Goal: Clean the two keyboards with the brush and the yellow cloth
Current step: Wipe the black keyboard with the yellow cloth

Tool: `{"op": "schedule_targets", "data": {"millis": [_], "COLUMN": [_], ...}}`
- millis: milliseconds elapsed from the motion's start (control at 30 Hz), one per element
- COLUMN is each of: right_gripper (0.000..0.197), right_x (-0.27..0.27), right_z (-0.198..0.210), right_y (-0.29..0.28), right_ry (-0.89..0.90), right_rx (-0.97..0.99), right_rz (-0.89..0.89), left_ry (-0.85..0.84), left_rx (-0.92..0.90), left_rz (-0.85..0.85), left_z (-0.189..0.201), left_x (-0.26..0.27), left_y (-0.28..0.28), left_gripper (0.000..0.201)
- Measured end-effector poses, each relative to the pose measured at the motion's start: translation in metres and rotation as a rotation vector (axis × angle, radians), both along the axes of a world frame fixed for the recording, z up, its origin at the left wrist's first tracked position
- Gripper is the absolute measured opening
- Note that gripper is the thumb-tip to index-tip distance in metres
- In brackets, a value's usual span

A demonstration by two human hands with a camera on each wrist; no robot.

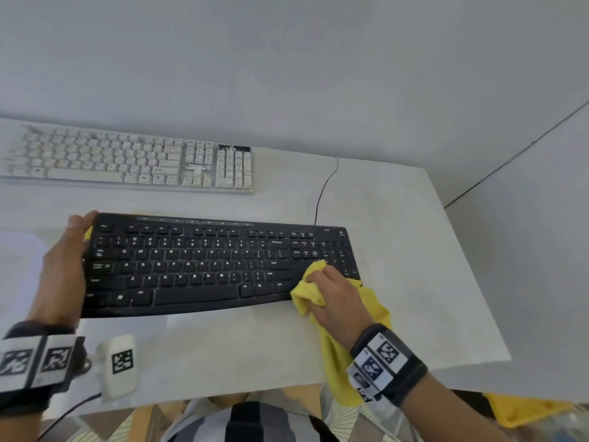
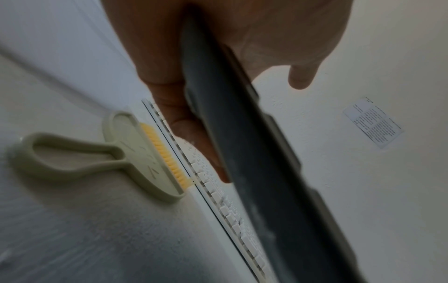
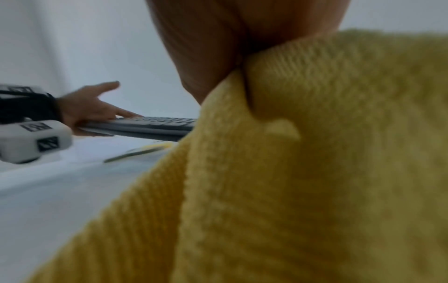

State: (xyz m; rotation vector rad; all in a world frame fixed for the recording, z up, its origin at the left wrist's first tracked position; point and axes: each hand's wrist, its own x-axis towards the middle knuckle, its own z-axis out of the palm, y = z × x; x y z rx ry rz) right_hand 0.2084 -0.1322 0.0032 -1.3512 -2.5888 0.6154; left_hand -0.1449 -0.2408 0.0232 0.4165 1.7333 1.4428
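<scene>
My left hand grips the left end of the black keyboard, thumb on its top edge and fingers underneath. In the right wrist view this keyboard is raised off the table. My right hand holds the bunched yellow cloth against the keyboard's right part, near the arrow keys; the rest of the cloth hangs over the table's front edge. The white keyboard lies at the back left. The pale green brush with yellow bristles lies on the table, bristles against the white keyboard.
A thin black cable runs from behind the black keyboard toward the back of the white table. The wall stands just behind the table. The table's right edge lies close to my right hand. Something yellow lies on the floor, lower right.
</scene>
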Motion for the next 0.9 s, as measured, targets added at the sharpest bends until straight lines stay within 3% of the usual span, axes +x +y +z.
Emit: {"op": "schedule_targets", "data": {"millis": [67, 267, 433, 533, 767, 900], "right_gripper": [0.028, 0.034, 0.032, 0.029, 0.029, 0.028], "right_x": [-0.018, -0.016, -0.010, -0.030, -0.109, -0.102], "right_z": [-0.002, 0.001, -0.001, -0.001, 0.001, 0.003], "right_y": [-0.007, -0.009, -0.004, -0.016, -0.053, -0.048], "right_ry": [0.048, 0.086, 0.057, 0.110, 0.220, 0.182], "right_rx": [0.043, 0.033, 0.087, 0.092, 0.089, 0.080], "right_rz": [0.040, 0.105, -0.004, 0.003, 0.269, 0.273], "left_ry": [0.004, 0.003, 0.048, 0.074, 0.091, 0.092], "left_rx": [-0.012, 0.007, 0.003, -0.005, -0.002, 0.042], "left_rz": [0.021, 0.059, 0.021, -0.014, -0.025, -0.036], "left_z": [0.005, 0.018, 0.028, 0.035, 0.037, 0.039], "left_x": [0.004, 0.014, 0.019, 0.023, 0.020, 0.020], "left_y": [0.001, 0.003, 0.003, 0.001, -0.001, -0.002], "left_gripper": [0.062, 0.054, 0.041, 0.039, 0.042, 0.038]}}
